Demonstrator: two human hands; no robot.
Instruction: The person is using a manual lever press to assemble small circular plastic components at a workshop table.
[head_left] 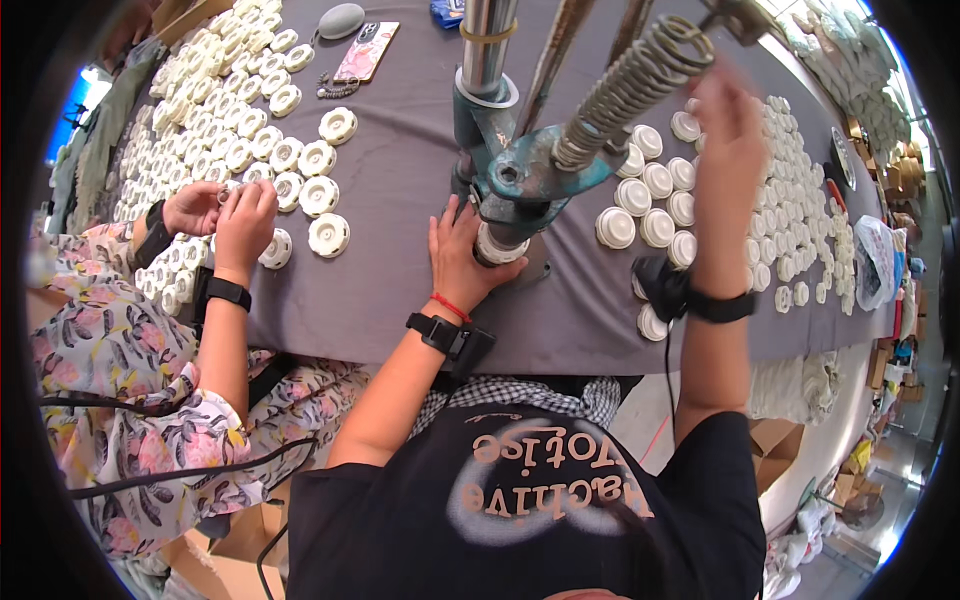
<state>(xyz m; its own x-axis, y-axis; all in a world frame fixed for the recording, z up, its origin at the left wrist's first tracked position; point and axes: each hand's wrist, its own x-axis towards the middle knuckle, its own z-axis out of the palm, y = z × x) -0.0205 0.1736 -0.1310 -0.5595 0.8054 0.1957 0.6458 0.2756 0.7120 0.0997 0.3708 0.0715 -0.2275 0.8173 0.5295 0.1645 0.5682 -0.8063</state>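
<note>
A hand-operated press with a teal metal body [530, 165] and a large coil spring [635, 90] stands on the table in front of me. Under its ram sits a white round plastic part [497, 248]. My left hand [465, 250] is curled around that part from the left, thumb along its near side and fingers reaching behind it. My right hand [733, 125] is raised to the right of the spring, close below a metal piece [738, 20] at the press's upper end. Motion smears its fingers, so I cannot see whether they grip anything.
Many white round parts [657, 228] lie to the right, and ridged ones [318, 196] to the left. At left, a co-worker's hands [240, 215] handle a small piece. A phone [367, 52], grey oval object [341, 21] and plastic bag [873, 262] also rest on the grey tablecloth [390, 290].
</note>
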